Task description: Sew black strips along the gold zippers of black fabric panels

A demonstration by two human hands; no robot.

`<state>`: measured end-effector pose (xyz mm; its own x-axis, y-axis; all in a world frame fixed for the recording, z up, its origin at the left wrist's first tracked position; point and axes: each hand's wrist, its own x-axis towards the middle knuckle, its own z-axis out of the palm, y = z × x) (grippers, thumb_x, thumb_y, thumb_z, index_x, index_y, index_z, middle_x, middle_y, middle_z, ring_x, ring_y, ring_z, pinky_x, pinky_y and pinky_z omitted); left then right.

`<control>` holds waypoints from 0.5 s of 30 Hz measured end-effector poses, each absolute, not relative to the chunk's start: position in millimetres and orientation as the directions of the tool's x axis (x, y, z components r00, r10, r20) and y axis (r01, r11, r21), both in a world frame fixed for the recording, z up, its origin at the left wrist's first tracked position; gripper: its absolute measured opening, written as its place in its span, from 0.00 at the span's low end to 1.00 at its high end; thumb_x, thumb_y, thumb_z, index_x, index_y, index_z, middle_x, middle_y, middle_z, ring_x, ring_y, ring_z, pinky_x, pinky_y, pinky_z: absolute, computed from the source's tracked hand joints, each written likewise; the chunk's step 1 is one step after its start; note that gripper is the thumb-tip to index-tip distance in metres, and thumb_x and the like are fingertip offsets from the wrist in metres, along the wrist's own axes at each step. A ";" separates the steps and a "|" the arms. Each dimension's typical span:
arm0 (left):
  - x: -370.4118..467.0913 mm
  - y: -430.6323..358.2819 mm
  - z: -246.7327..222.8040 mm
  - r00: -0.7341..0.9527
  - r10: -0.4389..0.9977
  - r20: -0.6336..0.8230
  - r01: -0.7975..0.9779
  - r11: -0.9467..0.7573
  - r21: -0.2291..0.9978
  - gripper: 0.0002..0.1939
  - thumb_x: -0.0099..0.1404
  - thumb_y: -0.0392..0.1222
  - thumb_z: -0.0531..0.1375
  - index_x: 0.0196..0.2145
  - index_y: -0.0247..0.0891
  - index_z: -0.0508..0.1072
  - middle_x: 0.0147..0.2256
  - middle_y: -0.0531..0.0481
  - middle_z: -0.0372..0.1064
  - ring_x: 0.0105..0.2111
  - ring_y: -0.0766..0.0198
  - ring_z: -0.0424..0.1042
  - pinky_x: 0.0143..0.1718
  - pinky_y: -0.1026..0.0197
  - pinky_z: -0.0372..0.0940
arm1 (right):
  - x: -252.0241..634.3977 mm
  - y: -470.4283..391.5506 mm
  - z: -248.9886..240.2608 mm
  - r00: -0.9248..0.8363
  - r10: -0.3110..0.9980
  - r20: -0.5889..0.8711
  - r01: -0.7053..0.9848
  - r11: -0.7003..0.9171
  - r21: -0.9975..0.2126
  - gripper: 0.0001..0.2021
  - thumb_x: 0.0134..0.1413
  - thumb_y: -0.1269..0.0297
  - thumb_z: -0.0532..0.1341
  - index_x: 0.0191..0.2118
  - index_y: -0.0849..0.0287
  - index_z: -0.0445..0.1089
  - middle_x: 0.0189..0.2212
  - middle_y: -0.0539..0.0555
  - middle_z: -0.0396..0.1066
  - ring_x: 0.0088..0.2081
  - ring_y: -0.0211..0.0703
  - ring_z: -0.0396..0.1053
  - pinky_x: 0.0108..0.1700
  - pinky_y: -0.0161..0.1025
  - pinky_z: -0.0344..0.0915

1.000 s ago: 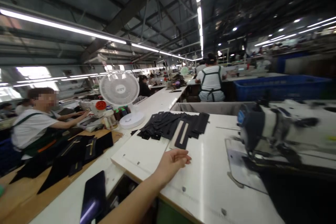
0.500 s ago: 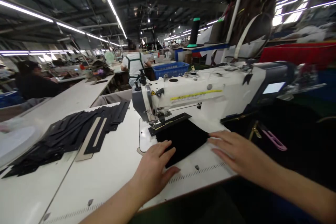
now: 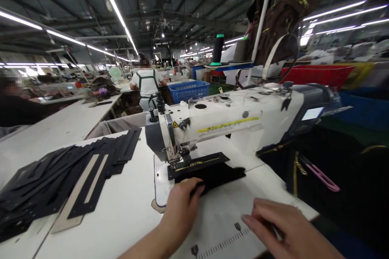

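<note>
A black fabric piece (image 3: pixel 217 178) lies bunched on the machine bed, its near edge folded back. Along its far side runs a dark strip with a zipper (image 3: pixel 199 163), one end under the presser foot of the white sewing machine (image 3: pixel 219 117). My left hand (image 3: pixel 180 206) grips the fabric's near left edge, thumb and fingers pinched together. My right hand (image 3: pixel 282 226) is off the fabric, above the table's front edge by the printed ruler. Its fingers are loosely bent and slightly apart, with nothing visible in them.
Overlapping black slotted panels (image 3: pixel 75 174) spread over the left of the table. Pink-handled snips (image 3: pixel 323 176) lie on dark material at right. Thread cones (image 3: pixel 218 50) stand behind the machine. A co-worker (image 3: pixel 147 83) sits ahead beside a blue crate (image 3: pixel 189 91).
My right hand has let go of the fabric's right corner and drawn back toward me. My left hand has closed on the near edge, and the fabric is now bunched. The view has shifted.
</note>
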<state>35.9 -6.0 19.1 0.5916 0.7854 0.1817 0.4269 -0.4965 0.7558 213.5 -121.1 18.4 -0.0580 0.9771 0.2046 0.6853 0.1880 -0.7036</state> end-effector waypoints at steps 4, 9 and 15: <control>27.7 -3.3 21.7 0.417 0.908 -0.030 0.131 -0.028 0.991 0.14 0.59 0.49 0.56 0.31 0.34 0.71 0.27 0.51 0.68 0.29 0.61 0.66 0.30 0.63 0.60 | 174.2 -95.5 15.4 -0.181 0.913 -0.365 -0.114 -0.388 -0.915 0.26 0.49 0.38 0.52 0.38 0.60 0.61 0.30 0.56 0.68 0.26 0.43 0.70 0.22 0.36 0.66; 25.5 -15.6 22.9 0.454 0.828 -0.330 -0.163 0.442 0.882 0.26 0.52 0.62 0.59 0.36 0.35 0.68 0.22 0.53 0.63 0.17 0.69 0.58 0.13 0.69 0.48 | 128.3 -52.8 13.3 -0.175 0.939 -0.295 -0.288 -0.335 -0.897 0.21 0.52 0.53 0.57 0.45 0.66 0.59 0.31 0.58 0.70 0.27 0.42 0.71 0.26 0.38 0.69; -4.8 6.3 44.2 0.615 0.751 -0.242 -0.093 0.374 0.923 0.20 0.55 0.54 0.61 0.36 0.34 0.72 0.23 0.51 0.67 0.21 0.67 0.64 0.22 0.66 0.59 | 177.6 -44.2 7.0 -0.021 0.995 -0.100 0.733 -0.053 -0.678 0.17 0.58 0.67 0.48 0.24 0.63 0.69 0.16 0.53 0.67 0.20 0.41 0.68 0.26 0.37 0.67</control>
<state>-4.8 6.3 44.2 0.6148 0.7507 -0.2418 -0.0935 0.3738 0.9228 177.6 -44.2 7.0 -0.0210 0.9948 -0.0999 0.7333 -0.0526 -0.6778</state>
